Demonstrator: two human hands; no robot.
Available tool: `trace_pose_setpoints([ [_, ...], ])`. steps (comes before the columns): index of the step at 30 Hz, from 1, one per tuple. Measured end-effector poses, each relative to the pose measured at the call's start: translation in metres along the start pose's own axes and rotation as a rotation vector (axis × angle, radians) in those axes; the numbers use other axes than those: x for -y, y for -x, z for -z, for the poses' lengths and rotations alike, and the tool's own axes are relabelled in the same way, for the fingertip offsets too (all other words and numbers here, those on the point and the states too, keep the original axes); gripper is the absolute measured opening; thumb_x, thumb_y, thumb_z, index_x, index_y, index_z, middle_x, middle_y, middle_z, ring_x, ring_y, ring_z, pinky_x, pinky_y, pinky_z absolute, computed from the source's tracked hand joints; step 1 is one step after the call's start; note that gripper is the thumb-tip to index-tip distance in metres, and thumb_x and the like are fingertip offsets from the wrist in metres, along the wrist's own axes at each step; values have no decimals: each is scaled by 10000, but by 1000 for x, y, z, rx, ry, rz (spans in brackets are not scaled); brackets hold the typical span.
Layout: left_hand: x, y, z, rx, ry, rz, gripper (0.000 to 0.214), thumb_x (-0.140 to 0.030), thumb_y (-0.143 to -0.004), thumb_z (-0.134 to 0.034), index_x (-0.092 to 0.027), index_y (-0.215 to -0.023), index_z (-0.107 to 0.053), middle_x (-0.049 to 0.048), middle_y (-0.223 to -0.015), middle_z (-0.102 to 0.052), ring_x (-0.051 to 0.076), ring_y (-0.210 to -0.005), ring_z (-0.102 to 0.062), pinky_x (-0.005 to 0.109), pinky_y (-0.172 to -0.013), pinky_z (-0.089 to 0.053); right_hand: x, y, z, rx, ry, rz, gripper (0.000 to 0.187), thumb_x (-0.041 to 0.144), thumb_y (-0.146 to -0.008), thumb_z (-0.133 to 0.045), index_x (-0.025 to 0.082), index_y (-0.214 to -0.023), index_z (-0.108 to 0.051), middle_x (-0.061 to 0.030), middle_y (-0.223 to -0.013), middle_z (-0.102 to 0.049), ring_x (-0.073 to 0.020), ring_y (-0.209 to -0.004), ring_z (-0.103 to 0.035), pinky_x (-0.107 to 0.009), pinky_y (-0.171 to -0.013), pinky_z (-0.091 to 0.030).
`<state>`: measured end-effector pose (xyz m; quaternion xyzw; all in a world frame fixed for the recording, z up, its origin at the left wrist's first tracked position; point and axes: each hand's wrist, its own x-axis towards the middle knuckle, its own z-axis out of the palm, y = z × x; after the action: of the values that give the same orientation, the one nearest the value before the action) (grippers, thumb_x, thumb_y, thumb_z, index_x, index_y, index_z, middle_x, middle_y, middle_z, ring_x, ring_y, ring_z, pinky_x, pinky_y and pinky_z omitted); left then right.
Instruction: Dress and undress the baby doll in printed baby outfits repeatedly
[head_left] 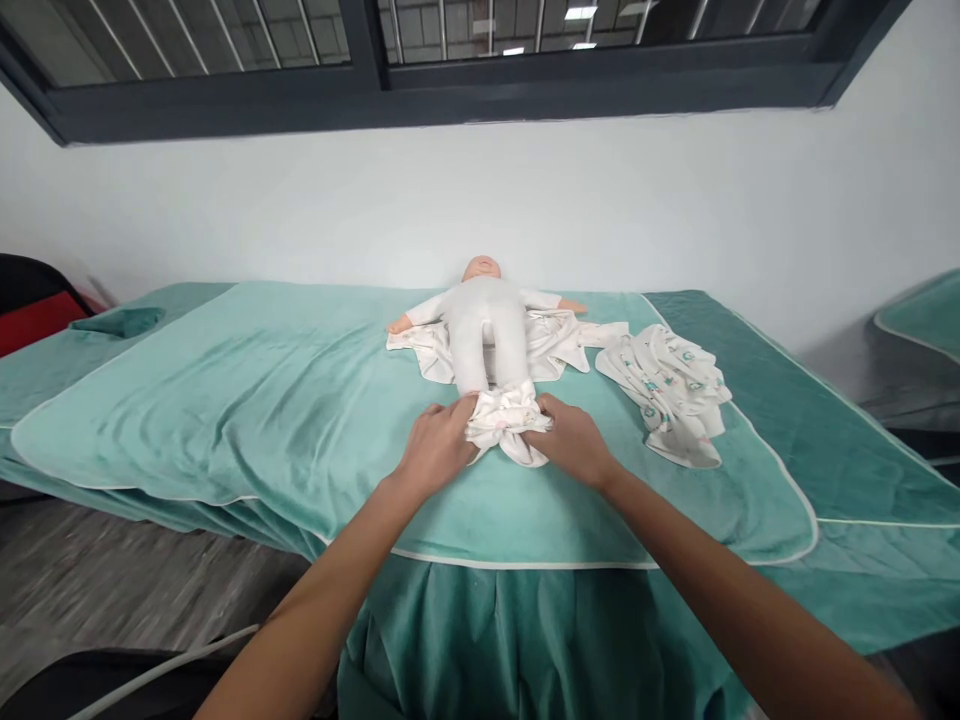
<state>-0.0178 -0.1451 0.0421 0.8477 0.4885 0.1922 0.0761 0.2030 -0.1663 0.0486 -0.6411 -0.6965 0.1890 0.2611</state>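
A baby doll [491, 310] with a white cloth body lies on its back, head toward the wall and legs toward me. Around its feet is a bunched pair of patterned white baby pants [504, 415]. My left hand [442, 440] grips the left side of the pants, fingers closed on the fabric. On the other side my right hand [574, 435] pinches the cloth too. The doll's feet are hidden in the gathered fabric. Beneath the doll's back and arms a white baby shirt [559, 345] is spread out.
To the right lies a crumpled white garment with green print [671, 390]. A green blanket with pale edging [225, 400] covers the bed, which stands against a white wall [480, 200] below a dark window frame [600, 95]. A red and black item [37, 315] is at far left.
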Motion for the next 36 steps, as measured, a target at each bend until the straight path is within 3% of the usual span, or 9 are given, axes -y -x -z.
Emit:
trace_pose_setpoints([
  [5,-5,-6,21,175,538,213,346,-351,-773,-661,-227,-1094,-619,42,-1100,-725,291,-1017,-678,342,-788,-494,11,-6,17,290,-310,-149,231,416,-749,-696,204,-796,-617,5,-784,-638,-188,-749,-563,-273,-626,-372],
  [9,-5,-8,44,346,836,185,409,-304,-692,-708,-191,-1078,-634,30,-1075,-715,259,-1016,-659,318,-823,-506,22,-5,35,496,-541,-191,342,456,-727,-762,191,-938,-715,-22,-915,-713,-205,-836,-620,-286,-707,-435],
  [14,-5,-15,99,691,752,31,335,-307,-719,-671,-194,-1035,-678,11,-1002,-716,231,-947,-652,283,-763,-500,38,-11,73,688,-558,6,386,563,-788,-724,192,-894,-703,-26,-932,-705,-211,-920,-628,-294,-784,-452],
  [19,-16,-26,157,879,442,-110,248,-307,-613,-800,-210,-822,-710,-23,-822,-717,199,-797,-647,235,-664,-465,77,-25,115,647,-58,299,434,631,-813,-678,203,-750,-655,-4,-728,-615,-155,-671,-533,-283,-596,-346],
  [22,-29,-32,183,767,321,-93,319,-434,-555,-873,-222,-649,-654,-21,-646,-629,181,-613,-585,255,-548,-417,115,-29,136,549,166,406,424,620,-796,-705,212,-691,-656,10,-608,-553,-136,-574,-477,-295,-570,-316],
  [25,-41,-39,204,384,278,25,356,-384,-555,-889,-234,-560,-567,-37,-521,-476,169,-522,-526,264,-495,-369,147,-38,157,438,127,524,380,560,-721,-802,211,-674,-660,32,-565,-505,-129,-590,-507,-278,-597,-351],
  [28,-47,-44,221,65,294,51,233,-269,-650,-821,-215,-620,-596,-26,-546,-464,187,-601,-574,262,-550,-390,163,-57,178,318,-149,562,350,520,-727,-806,196,-719,-673,48,-628,-530,-124,-687,-594,-252,-661,-423],
  [32,-53,-43,237,-23,400,-126,100,-245,-754,-716,-162,-759,-661,-2,-679,-567,171,-704,-604,261,-650,-434,172,-70,193,312,-430,459,372,526,-860,-660,172,-748,-660,57,-687,-547,-122,-773,-658,-248,-706,-482],
  [36,-55,-36,244,-139,625,-222,185,-245,-750,-751,-148,-796,-600,-22,-702,-572,102,-634,-569,247,-627,-418,182,-51,190,450,-427,396,322,445,-776,-798,155,-737,-664,44,-700,-589,-154,-758,-679,-255,-657,-516],
])
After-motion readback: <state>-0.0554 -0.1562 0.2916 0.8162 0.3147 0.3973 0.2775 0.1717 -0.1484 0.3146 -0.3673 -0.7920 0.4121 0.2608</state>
